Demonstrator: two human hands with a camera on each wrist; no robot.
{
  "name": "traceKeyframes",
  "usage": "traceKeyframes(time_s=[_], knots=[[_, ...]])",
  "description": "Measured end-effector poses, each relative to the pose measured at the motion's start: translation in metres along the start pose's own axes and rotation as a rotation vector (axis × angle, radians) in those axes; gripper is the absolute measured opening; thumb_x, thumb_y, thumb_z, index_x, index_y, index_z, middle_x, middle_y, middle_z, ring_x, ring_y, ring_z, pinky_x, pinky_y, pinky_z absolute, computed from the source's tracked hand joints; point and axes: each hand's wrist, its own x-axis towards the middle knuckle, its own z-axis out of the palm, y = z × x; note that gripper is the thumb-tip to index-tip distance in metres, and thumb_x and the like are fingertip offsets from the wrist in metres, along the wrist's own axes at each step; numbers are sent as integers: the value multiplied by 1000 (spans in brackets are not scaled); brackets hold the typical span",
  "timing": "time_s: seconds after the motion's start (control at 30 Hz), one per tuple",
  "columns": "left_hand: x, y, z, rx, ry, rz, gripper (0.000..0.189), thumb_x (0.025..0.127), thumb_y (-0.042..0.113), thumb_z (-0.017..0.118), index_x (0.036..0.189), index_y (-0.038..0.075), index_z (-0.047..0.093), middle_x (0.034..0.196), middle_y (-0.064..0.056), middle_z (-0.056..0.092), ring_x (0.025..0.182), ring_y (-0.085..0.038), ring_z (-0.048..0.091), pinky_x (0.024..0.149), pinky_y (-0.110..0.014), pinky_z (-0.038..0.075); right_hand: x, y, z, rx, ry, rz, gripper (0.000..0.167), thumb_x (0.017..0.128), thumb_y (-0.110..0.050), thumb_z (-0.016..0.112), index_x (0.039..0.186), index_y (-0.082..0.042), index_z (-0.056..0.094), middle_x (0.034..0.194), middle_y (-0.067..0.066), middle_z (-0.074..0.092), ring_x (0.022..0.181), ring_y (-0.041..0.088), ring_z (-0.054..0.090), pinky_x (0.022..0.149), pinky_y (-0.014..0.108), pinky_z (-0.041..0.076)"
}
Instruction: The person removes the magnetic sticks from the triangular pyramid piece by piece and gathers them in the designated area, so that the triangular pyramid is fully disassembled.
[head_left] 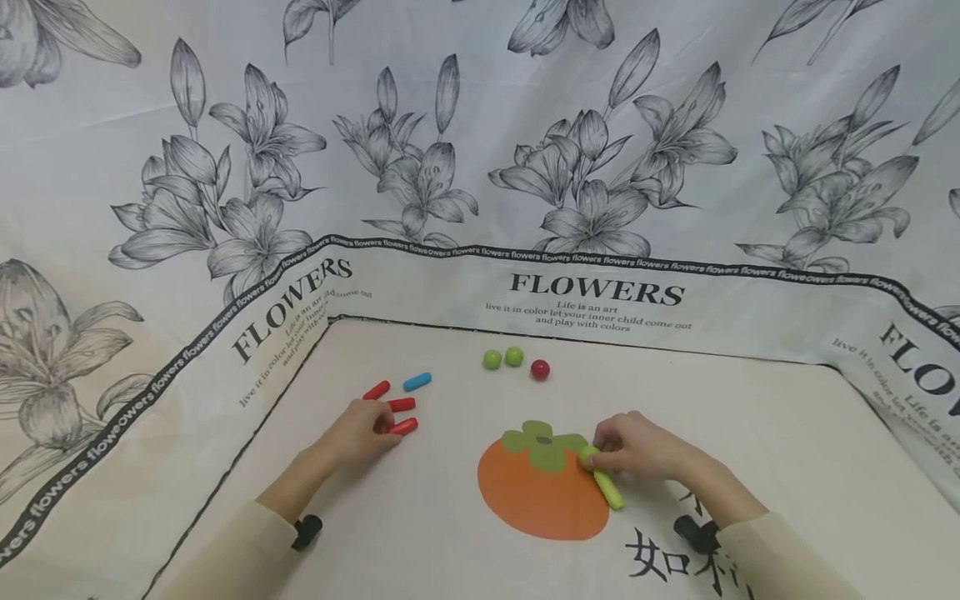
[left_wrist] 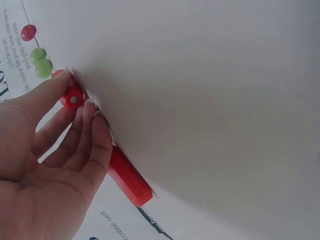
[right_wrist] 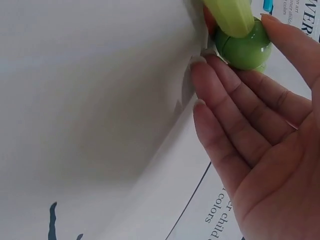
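My left hand (head_left: 365,435) pinches a short red stick (head_left: 403,427) between thumb and fingertips at the left of the cloth. In the left wrist view, the round end of that stick (left_wrist: 73,99) shows a grey dot. Just beyond the hand lie two more red sticks, one nearer (head_left: 402,404) and one farther (head_left: 377,389). My right hand (head_left: 643,446) holds a glossy green ball (right_wrist: 245,50) between thumb and fingers, at the right edge of the printed persimmon. A yellow-green stick (head_left: 609,490) lies against the ball, pointing toward me.
A blue stick (head_left: 417,382) lies beyond the red ones. Two green balls (head_left: 502,358) and a dark red ball (head_left: 540,369) sit near the back edge. The pale cloth (head_left: 442,500) carries an orange persimmon print (head_left: 540,500) and rises behind as a flowered backdrop (head_left: 450,275).
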Motion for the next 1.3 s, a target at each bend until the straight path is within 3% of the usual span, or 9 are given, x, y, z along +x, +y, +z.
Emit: traceKeyframes(time_s=[0.1, 0.23, 0.33, 0.4, 0.47, 0.6, 1.0, 1.17, 1.3], knots=[[1, 2, -2, 5, 4, 3, 15, 89, 14, 81, 90, 13, 67, 78, 1, 57, 81, -17, 54, 70, -32, 47, 0, -2, -3, -34, 12, 5, 22, 92, -38, 76, 90, -17, 74, 75, -6, 67, 68, 12, 56, 61, 26, 48], [0, 1, -1, -3, 9, 6, 16, 88, 15, 82, 94, 12, 67, 79, 1, 58, 82, -17, 54, 71, -31, 48, -6, -6, -9, -54, 14, -37, 40, 92, -40, 76, 118, -10, 71, 102, 1, 70, 84, 16, 60, 69, 29, 51], [-2, 0, 1, 7, 6, 2, 16, 87, 16, 82, 94, 12, 68, 79, 2, 58, 82, -17, 55, 70, -30, 48, -11, -9, -10, -51, -18, -121, 43, 95, -19, 71, 136, -11, 63, 128, 6, 63, 100, 21, 61, 78, 34, 53], [-4, 0, 2, 13, 7, 2, 17, 87, 16, 82, 93, 12, 67, 78, 2, 58, 81, -16, 55, 69, -30, 48, -12, -9, -7, -52, -50, -186, 47, 91, -2, 67, 136, -14, 64, 134, 5, 60, 106, 22, 60, 83, 37, 54], [-5, 1, 2, 12, 10, -8, 16, 87, 16, 82, 93, 12, 67, 78, 2, 58, 81, -17, 55, 68, -30, 48, -10, -9, -3, -64, -68, -230, 53, 86, 8, 63, 133, -16, 67, 133, 1, 61, 108, 20, 60, 85, 38, 55], [-6, 3, 3, 7, 17, -18, 17, 87, 17, 82, 94, 12, 68, 79, 2, 58, 83, -18, 54, 70, -31, 48, -6, -4, 3, -66, -41, -274, 41, 88, 4, 70, 126, -13, 72, 118, -2, 68, 99, 14, 64, 82, 33, 56], [-5, 12, -1, 39, 50, 21, 22, 86, 15, 83, 103, 8, 70, 90, -1, 63, 84, -18, 55, 70, -30, 50, 2, -1, 5, -13, 3, -206, 30, 87, -15, 82, 116, -10, 76, 104, -5, 74, 85, 9, 65, 78, 30, 58], [-5, 36, 1, 72, 80, 140, 24, 87, 14, 83, 106, 5, 70, 96, -5, 67, 86, -19, 58, 73, -30, 52, 2, -1, 6, -23, 23, -213, 28, 87, -21, 82, 112, -9, 76, 99, -6, 73, 81, 6, 64, 75, 28, 57], [-2, 67, 16, 75, 6, 212, 29, 88, 19, 82, 111, 6, 70, 100, -6, 67, 87, -17, 58, 72, -26, 53, 2, -2, 6, -20, 35, -207, 24, 88, -22, 82, 108, -10, 77, 96, -7, 73, 80, 7, 64, 74, 27, 57]])
